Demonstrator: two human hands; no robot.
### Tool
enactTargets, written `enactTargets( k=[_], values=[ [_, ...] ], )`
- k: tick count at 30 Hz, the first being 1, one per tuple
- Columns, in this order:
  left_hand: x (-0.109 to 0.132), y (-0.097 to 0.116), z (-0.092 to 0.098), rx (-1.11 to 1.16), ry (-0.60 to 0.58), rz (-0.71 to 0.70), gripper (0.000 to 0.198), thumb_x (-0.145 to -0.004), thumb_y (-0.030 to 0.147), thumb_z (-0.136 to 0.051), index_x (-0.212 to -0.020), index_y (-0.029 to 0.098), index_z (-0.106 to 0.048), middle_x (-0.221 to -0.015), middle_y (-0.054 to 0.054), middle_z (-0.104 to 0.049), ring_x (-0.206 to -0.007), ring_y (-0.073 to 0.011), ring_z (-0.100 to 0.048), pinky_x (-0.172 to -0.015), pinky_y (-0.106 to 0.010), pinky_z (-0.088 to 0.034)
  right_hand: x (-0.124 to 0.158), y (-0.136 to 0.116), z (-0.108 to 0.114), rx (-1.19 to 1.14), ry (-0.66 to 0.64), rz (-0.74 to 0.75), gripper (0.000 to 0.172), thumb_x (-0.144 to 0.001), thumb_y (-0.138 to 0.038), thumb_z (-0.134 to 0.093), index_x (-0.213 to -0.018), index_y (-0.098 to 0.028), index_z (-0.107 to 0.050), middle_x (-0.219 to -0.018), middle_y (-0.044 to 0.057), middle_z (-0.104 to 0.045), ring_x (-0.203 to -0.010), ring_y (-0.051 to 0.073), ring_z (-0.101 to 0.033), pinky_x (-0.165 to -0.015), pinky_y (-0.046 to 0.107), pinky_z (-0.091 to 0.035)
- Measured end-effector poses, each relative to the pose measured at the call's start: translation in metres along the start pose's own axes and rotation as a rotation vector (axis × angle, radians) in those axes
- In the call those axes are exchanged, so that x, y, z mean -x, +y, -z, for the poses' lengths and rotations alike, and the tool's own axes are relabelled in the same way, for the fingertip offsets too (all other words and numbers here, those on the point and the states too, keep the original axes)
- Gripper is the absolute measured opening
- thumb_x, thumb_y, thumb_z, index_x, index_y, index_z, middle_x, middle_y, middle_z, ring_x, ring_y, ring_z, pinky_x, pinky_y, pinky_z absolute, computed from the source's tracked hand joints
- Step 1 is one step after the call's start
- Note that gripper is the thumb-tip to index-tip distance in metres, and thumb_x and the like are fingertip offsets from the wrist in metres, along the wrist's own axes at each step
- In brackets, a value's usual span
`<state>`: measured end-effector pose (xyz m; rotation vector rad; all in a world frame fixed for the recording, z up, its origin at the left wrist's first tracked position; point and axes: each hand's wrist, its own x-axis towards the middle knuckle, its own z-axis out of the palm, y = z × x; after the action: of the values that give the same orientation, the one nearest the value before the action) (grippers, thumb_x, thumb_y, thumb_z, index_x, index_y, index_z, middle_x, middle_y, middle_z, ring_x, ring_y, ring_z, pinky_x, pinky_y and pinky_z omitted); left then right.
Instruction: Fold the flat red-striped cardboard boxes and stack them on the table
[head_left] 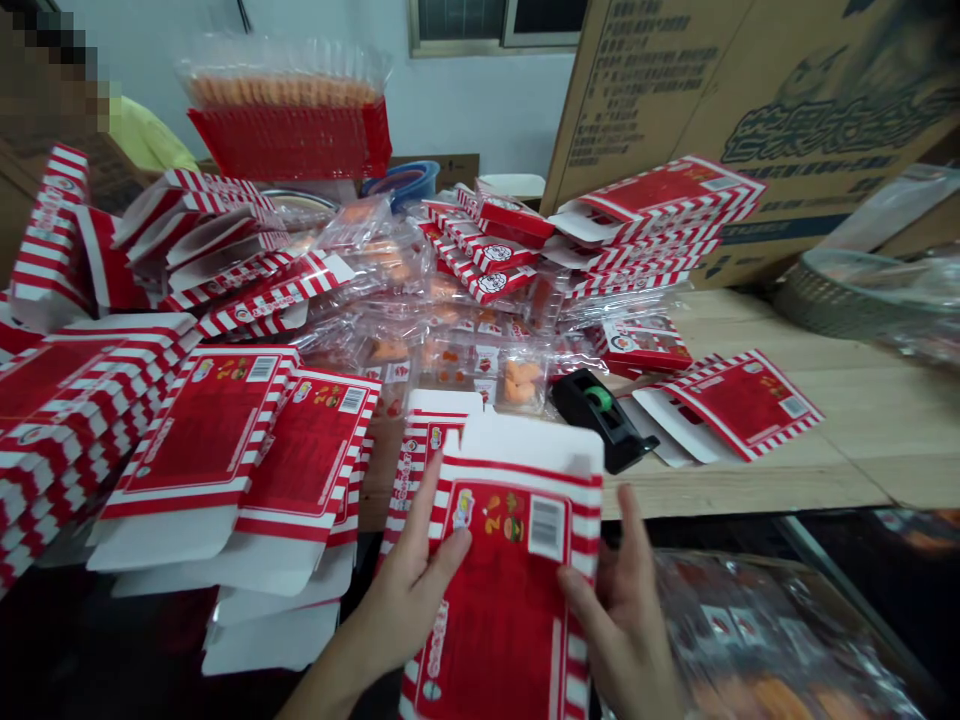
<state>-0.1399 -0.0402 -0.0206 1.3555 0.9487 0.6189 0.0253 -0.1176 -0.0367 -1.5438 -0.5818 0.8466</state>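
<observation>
A red carton (pixel 506 590) with white stripes, a barcode and an upright white flap stands in front of me, unfolded at the top. My left hand (pixel 424 565) grips its left edge, thumb on the printed face. On the opposite edge is my right hand (pixel 619 610), its thumb on the face and its index finger raised at the side. Another striped carton (pixel 433 440) shows just behind the held one. To the left, flat cartons (pixel 202 430) lie overlapped with their white flaps over the table edge. A black tape dispenser (pixel 604 418) sits beyond my right hand.
Clear packs of orange pieces (pixel 523 382) fill the table's middle. Striped cartons (pixel 660 215) are stacked at the back right before a big cardboard box (pixel 757 110). More packs fill a box (pixel 780 630) below right. A yellow sleeve (pixel 150 135) shows at back left.
</observation>
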Motion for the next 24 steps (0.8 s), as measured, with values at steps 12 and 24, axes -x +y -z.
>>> enactTargets(
  k=[12, 24],
  values=[
    [-0.014, 0.010, 0.012, -0.076, -0.025, 0.013, 0.024, -0.089, 0.043, -0.047, -0.103, 0.026, -0.055, -0.087, 0.001, -0.065, -0.075, -0.0148, -0.061, -0.065, -0.023, -0.050, -0.019, -0.011, 0.010, 0.192, -0.014, 0.168, 0.033, -0.082, -0.047, -0.055, -0.089, -0.022, -0.074, -0.090, 0.007, -0.075, -0.077, 0.022, -0.069, -0.067, 0.029, -0.056],
    [-0.012, 0.007, 0.009, -0.279, -0.027, -0.073, 0.021, -0.092, 0.038, -0.041, -0.094, 0.023, -0.055, -0.076, 0.002, -0.061, -0.071, -0.0150, -0.056, -0.064, -0.022, -0.045, -0.037, -0.050, 0.012, 0.149, -0.465, 0.177, 0.021, -0.071, -0.031, -0.072, -0.061, -0.020, -0.057, -0.104, 0.008, -0.071, -0.096, 0.024, -0.065, -0.081, 0.034, -0.052]
  ],
)
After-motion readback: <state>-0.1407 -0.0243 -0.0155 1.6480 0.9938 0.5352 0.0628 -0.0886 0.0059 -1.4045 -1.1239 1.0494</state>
